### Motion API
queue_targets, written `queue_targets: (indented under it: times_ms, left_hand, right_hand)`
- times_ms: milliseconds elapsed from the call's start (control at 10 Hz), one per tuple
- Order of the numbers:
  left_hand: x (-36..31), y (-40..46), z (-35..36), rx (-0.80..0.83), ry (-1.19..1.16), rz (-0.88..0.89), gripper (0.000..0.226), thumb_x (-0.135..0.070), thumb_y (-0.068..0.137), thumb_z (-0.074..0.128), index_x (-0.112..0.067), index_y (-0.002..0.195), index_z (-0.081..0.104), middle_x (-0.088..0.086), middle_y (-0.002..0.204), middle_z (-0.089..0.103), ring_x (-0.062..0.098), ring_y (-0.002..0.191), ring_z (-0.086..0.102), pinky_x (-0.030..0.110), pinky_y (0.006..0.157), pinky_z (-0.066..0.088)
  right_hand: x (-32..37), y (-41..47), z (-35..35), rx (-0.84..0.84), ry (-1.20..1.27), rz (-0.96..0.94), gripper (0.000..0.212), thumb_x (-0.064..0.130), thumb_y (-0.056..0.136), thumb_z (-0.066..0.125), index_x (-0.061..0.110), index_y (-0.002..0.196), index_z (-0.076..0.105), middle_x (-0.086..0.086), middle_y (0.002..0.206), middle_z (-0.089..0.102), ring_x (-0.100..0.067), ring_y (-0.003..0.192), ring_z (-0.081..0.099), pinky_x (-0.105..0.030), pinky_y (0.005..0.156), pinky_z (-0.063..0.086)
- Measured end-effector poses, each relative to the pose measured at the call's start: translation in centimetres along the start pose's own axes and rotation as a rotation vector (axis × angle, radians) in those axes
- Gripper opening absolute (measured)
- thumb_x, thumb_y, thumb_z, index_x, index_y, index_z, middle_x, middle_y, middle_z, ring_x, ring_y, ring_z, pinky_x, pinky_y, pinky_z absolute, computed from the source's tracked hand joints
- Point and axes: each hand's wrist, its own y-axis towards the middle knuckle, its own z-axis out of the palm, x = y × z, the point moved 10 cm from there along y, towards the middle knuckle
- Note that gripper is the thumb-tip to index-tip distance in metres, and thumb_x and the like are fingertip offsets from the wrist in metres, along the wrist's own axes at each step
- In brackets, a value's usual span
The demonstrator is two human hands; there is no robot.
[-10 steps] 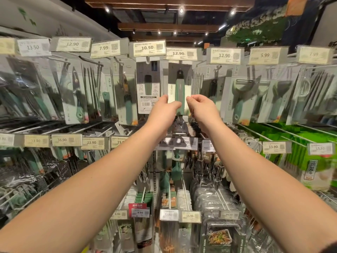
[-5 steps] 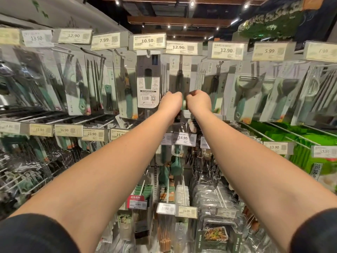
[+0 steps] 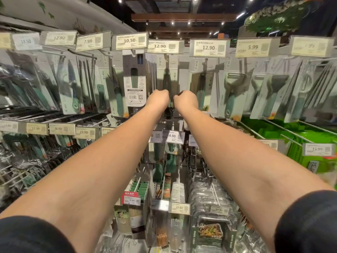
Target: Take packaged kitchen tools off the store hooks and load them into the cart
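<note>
Store hooks in rows across rack; packaged kitchen tools hung along top row, price tags clipped at hook ends.

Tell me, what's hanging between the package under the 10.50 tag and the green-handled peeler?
In the head view, between the 10.50 package and the peeler hang two dark-handled tool packs under 12.90 tags; both hands grip the nearer one.

Two hands, the left hand and the right hand. The top row carries eight readable price tags, perhaps a ninth cut off at the left edge. Two dark sleeves.
</note>
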Motion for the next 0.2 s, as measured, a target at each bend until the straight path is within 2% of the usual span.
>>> queue_targets:
  times_ms: [100,200]
  left_hand:
    - [0.2,-1.4,-0.4,-0.024,0.027,0.018,0.040,-0.012,0.101,0.037,0.002,0.136,0.050,0.023,0.140,0.051,0.039,0.128,0.050,0.040,0.102,0.042]
    - [1.1,-3.1,-1.0,-0.049,0.027,0.029,0.045,-0.019,0.101,0.036,-0.004,0.142,0.047,0.014,0.148,0.049,0.032,0.131,0.049,0.036,0.097,0.040]
  right_hand:
    - [-0.7,-2.2,-0.1,0.034,-0.015,-0.017,0.033,0.032,0.103,0.050,0.006,0.118,0.063,-0.009,0.107,0.065,-0.026,0.083,0.054,-0.029,0.066,0.041]
    - [-2.1,-4.3,-0.8,0.051,0.047,-0.048,0.032,0.025,0.099,0.051,0.009,0.123,0.063,-0.008,0.114,0.067,-0.026,0.095,0.062,-0.029,0.073,0.046]
